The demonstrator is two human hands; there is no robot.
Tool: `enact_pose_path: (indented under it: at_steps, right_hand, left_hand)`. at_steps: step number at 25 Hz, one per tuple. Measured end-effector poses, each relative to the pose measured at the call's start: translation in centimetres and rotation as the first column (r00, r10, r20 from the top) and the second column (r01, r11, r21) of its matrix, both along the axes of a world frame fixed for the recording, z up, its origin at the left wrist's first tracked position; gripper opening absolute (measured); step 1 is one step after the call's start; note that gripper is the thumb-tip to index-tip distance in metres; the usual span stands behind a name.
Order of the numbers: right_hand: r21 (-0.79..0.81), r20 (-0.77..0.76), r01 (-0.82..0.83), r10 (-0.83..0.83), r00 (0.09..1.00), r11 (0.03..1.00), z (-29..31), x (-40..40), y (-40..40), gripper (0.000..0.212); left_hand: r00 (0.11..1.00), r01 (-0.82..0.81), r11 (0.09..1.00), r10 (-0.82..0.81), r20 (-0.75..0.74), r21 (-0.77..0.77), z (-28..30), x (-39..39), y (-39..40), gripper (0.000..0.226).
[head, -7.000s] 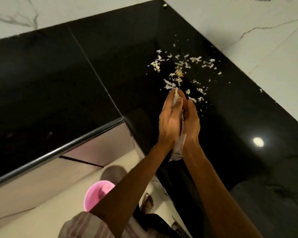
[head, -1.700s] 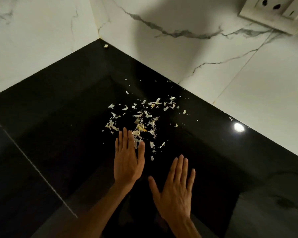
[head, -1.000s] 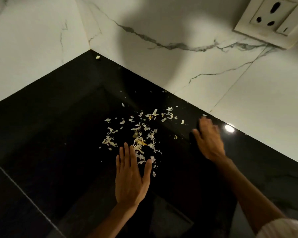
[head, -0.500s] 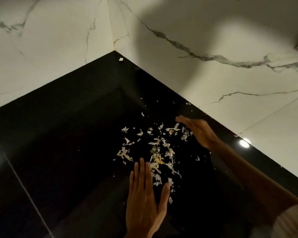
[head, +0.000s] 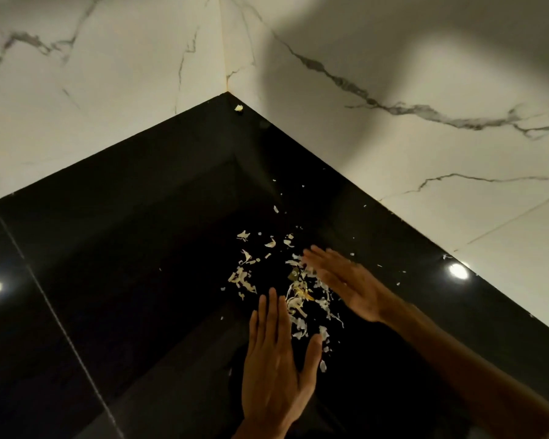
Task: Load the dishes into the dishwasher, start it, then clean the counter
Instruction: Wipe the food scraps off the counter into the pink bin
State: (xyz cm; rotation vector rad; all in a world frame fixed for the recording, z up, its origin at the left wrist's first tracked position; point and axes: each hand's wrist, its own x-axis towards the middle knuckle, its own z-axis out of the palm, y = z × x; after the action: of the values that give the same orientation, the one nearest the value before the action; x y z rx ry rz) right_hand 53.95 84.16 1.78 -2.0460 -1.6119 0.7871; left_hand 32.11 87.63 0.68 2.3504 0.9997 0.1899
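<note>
A scatter of small white and yellowish food scraps [head: 293, 291] lies on the glossy black counter [head: 124, 248], near its inner corner. My left hand [head: 276, 365] lies flat on the counter, fingers straight and together, just below and left of the scraps. My right hand [head: 346, 282] comes in from the right, flat and on its edge, fingers straight, blurred with motion, touching the right side of the pile. Neither hand holds anything.
White marble-veined walls [head: 393, 122] meet at the corner behind the counter. One stray crumb [head: 238, 108] sits deep in that corner. A few tiny flecks [head: 398, 283] lie near the right wall. A seam [head: 54, 312] crosses the counter on the left.
My right hand has swept leftward and toward me from the wall side, pushing scraps into a tighter pile. My left hand has stayed flat below the pile. The view has tilted toward the corner.
</note>
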Motion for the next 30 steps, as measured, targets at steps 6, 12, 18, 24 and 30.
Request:
enact_pose_path:
  at_steps: [6,12,18,24,30]
  right_hand:
    - [0.178,0.0,0.725,-0.737,0.676,0.666,2.3,7.1,-8.7,0.048]
    - [-0.029,0.138,0.48,-0.472,0.871,0.877,-0.7,-1.1,-5.5,0.064]
    - [0.026,0.013,0.393,-0.393,0.919,0.919,1.9,-10.7,-6.9,0.074]
    - [-0.165,0.509,0.72,-0.567,0.648,0.674,-1.7,-18.6,-11.1,0.12]
    - [-0.133,0.503,0.673,-0.536,0.678,0.727,-1.3,-15.1,-2.6,0.115]
  left_hand:
    - [0.999,0.01,0.999,-0.009,-0.032,0.038,-0.4,-0.1,-0.1,0.087]
    - [1.0,-0.003,1.0,0.003,0.017,-0.003,-0.3,-0.4,-0.2,0.086]
    - [0.964,-0.021,0.981,0.071,0.256,-0.195,0.2,-3.3,0.1,0.077]
    - [0.976,-0.111,0.967,0.15,-0.159,0.231,-1.9,-10.1,6.0,0.089]
    - [0.973,0.161,0.969,-0.124,-0.196,0.185,-1.8,0.0,9.2,0.079]
